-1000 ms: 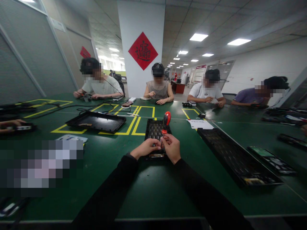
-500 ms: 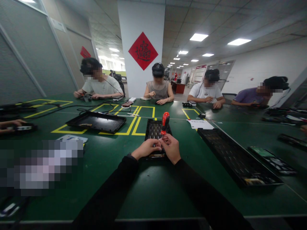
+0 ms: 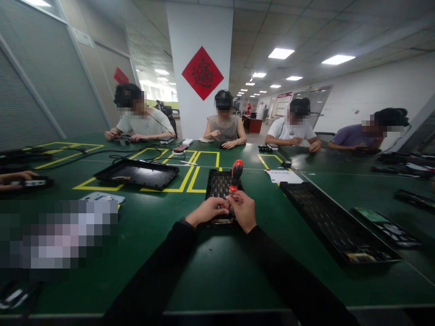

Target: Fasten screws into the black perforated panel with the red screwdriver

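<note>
Head view: right hand grips 1 screwdriver over black tray; left hand, hold unclear.

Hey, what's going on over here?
Someone's right hand holds a red-and-black screwdriver, handle up, over a small black tray. Their left hand is beside it, at the tray; whether it holds anything is unclear. A long black tray lies to the right, and co-workers sit across the green table.
</note>
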